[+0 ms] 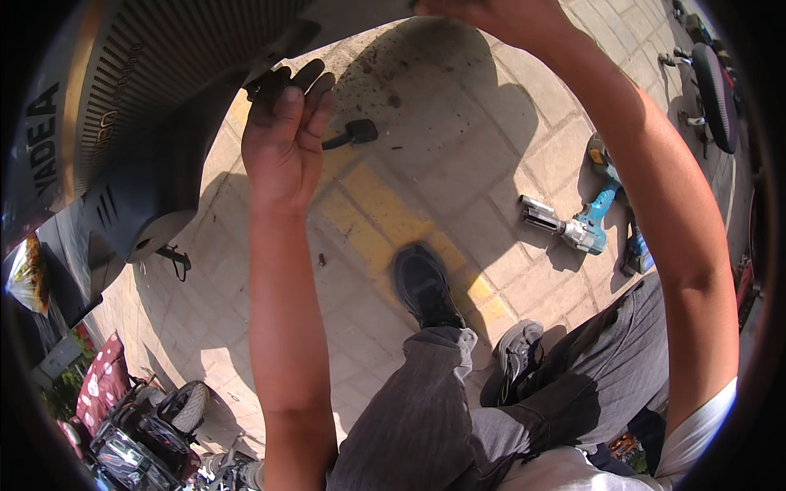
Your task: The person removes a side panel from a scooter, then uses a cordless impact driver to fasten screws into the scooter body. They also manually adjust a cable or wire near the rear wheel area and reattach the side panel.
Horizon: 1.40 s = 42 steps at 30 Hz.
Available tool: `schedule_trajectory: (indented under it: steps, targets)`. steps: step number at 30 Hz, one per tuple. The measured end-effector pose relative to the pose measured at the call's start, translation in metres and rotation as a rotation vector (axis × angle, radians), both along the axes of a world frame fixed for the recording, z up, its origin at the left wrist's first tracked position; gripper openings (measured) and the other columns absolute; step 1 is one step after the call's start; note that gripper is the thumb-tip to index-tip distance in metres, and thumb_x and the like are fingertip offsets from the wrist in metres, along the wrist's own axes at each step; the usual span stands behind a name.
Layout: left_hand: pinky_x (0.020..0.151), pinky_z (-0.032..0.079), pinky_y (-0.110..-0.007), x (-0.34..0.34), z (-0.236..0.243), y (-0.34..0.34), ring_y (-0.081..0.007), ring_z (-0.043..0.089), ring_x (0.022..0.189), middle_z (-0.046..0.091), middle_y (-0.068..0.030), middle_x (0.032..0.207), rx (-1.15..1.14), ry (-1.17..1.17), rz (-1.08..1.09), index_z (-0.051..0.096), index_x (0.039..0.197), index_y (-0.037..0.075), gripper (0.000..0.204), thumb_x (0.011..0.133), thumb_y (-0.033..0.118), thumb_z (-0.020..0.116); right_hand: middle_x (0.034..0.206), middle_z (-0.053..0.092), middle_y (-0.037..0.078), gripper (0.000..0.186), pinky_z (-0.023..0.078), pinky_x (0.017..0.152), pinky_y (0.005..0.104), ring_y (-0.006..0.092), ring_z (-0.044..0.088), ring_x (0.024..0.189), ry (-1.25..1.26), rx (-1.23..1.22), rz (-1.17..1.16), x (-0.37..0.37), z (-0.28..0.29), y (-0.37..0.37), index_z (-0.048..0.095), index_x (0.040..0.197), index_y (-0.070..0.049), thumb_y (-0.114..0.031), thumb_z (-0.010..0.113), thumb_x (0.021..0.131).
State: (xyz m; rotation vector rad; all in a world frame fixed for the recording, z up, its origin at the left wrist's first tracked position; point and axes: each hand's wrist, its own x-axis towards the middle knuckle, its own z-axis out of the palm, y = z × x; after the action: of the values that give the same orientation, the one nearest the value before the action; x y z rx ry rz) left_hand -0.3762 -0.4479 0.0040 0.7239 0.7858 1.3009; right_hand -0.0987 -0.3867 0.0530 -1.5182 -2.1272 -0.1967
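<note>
The dark grey body of an electric scooter (155, 114) fills the upper left, with a ribbed panel and a gold stripe. My left hand (286, 135) is raised to its lower edge, thumb and blackened fingers curled together at a small dark part; what they grip, if anything, is hidden. Beside that wrist, a black arm with a square pad (360, 131) shows above the paving. My right hand (499, 16) reaches to the scooter's panel edge at the top of the picture. Its fingers are mostly cut off there, so their grip cannot be made out.
A teal cordless impact wrench (602, 209) with a metal socket lies on the paving at right, a blue-and-black object (637, 252) near it. My shoes (424, 282) stand below the scooter. Other parked vehicles (143, 434) line the lower left; a dark saddle (714, 98) is upper right.
</note>
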Motion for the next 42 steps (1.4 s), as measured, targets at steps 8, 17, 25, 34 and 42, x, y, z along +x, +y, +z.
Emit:
schedule_trajectory:
  steps: [8, 17, 25, 34, 42]
  targets:
    - [0.081, 0.058, -0.033, 0.027, 0.005, 0.015, -0.0196, 0.065, 0.093, 0.065, -0.0119, 0.105, 0.195, 0.415, 0.279, 0.061, 0.111, -0.004, 0.025, 0.087, 0.003, 0.067, 0.119, 0.056, 0.023, 0.084, 0.040, 0.097, 0.0507, 0.0432, 0.049, 0.112, 0.001, -0.010, -0.002, 0.002, -0.002, 0.002, 0.056, 0.126, -0.002, -0.056, 0.077, 0.065]
    - [0.083, 0.059, -0.037, 0.047, 0.007, 0.037, -0.0236, 0.065, 0.096, 0.064, -0.0145, 0.109, 0.160, 0.401, 0.443, 0.060, 0.111, -0.008, 0.030, 0.082, -0.006, 0.067, 0.117, 0.057, 0.022, 0.079, 0.041, 0.095, 0.0511, 0.0425, 0.049, 0.112, 0.022, 0.028, -0.004, 0.001, -0.004, 0.000, 0.058, 0.123, -0.004, -0.053, 0.078, 0.065]
    - [0.082, 0.060, -0.037, 0.041, 0.010, 0.038, -0.0246, 0.064, 0.097, 0.062, -0.0155, 0.112, 0.155, 0.369, 0.434, 0.059, 0.111, -0.008, 0.029, 0.083, -0.009, 0.065, 0.120, 0.057, 0.021, 0.077, 0.040, 0.097, 0.0511, 0.0422, 0.049, 0.114, 0.018, 0.016, -0.038, -0.006, 0.001, -0.008, 0.058, 0.125, -0.005, -0.049, 0.079, 0.065]
    - [0.067, 0.051, -0.029, 0.046, 0.002, 0.040, -0.0159, 0.063, 0.075, 0.068, -0.0106, 0.089, 0.247, 0.775, 0.542, 0.066, 0.099, -0.007, 0.018, 0.082, 0.000, 0.069, 0.125, 0.055, 0.023, 0.080, 0.039, 0.099, 0.0506, 0.0430, 0.048, 0.117, 0.036, 0.007, -0.050, -0.009, 0.004, -0.010, 0.056, 0.128, -0.003, -0.046, 0.080, 0.065]
    - [0.066, 0.048, -0.029, 0.050, -0.003, 0.042, -0.0149, 0.060, 0.068, 0.067, -0.0086, 0.083, 0.305, 0.513, 0.589, 0.066, 0.088, -0.005, 0.009, 0.081, 0.000, 0.069, 0.126, 0.053, 0.024, 0.079, 0.039, 0.099, 0.0508, 0.0437, 0.048, 0.116, 0.032, 0.029, -0.047, -0.006, -0.005, -0.002, 0.055, 0.128, -0.002, -0.044, 0.080, 0.065]
